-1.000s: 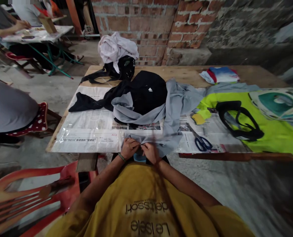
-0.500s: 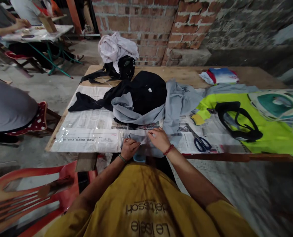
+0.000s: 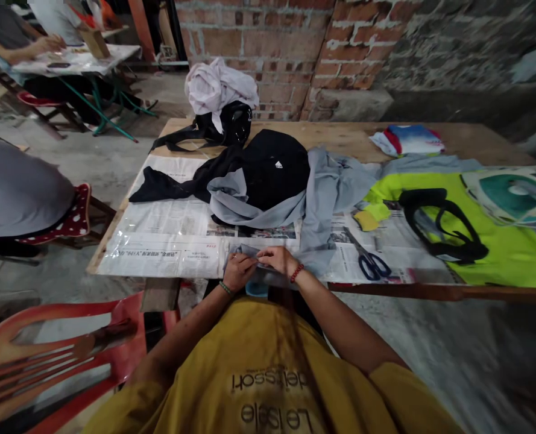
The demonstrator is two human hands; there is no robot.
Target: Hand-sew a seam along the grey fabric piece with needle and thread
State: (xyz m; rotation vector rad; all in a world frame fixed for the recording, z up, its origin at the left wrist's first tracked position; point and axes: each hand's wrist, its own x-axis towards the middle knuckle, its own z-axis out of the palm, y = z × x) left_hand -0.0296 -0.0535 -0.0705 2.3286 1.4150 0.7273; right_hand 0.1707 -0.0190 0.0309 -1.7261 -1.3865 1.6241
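At the table's near edge, my left hand [image 3: 239, 270] is closed on a fold of grey cloth [image 3: 245, 248]. My right hand [image 3: 277, 259] is in a pinch, its fingertips meeting those of the left hand; whatever is between them is too small to make out. Just beyond lies a crumpled black jacket [image 3: 279, 181] with a small white logo and grey parts. A grey sleeve-like length of fabric [image 3: 319, 205] runs from it down towards my right hand. Dark-handled scissors [image 3: 372, 264] lie to the right of my hands.
Newspaper under clear plastic [image 3: 154, 235] covers the wooden table. On the right are a black strap-like loop [image 3: 446, 226], a bright yellow garment [image 3: 512, 259] and a green-and-white iron [image 3: 514, 191]. A black bag [image 3: 234, 123] stands behind. A red chair [image 3: 127, 322] is at left; people sit beyond.
My right hand has moved left and in towards my left hand, and their fingertips now meet. The view has shifted slightly; the jacket and scissors stay in place.
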